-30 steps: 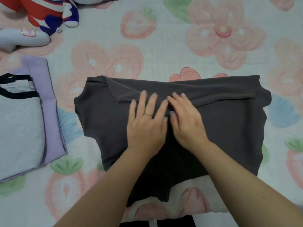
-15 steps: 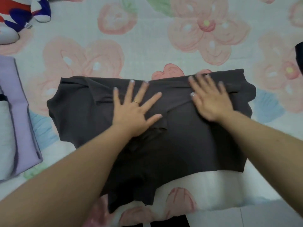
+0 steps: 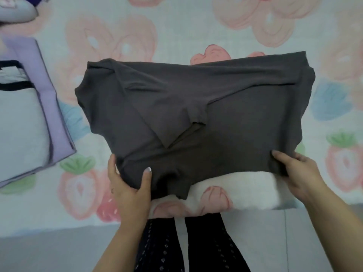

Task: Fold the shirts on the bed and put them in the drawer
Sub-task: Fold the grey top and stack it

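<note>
A: Both hands came off the shirt's top, where they lay flat 0.5 s ago, and are now at its near edge. L hand [image 3: 125,185] pinches the near-left hem of the dark grey shirt [image 3: 216,114], thumb on top. R hand [image 3: 298,171] grips the near-right corner, thumb on top too

B: Fingers?

A: L ones are under the cloth, hidden. R ones only partly show past the corner

B: Where's the shirt?

A: Lying on the bed [image 3: 176,26], on a sheet w/ strawberry & flower print, by the bed's near edge. One sleeve is folded in across the middle

B: What's cut off?

A: Plush toy [image 3: 17,12] top-left is mostly out of frame, can't tell what it is. The stack at the L edge is cropped too. Person's legs [image 3: 163,248] in dark leggings run off the btm

B: Count?

A: 2 hands, 1 dark shirt, 1 toy, and 2 folded shirts stacked to its left, not touching it: lilac shirt [image 3: 49,85] underneath, pale grey shirt [image 3: 17,118] w/ black trim on top
</note>
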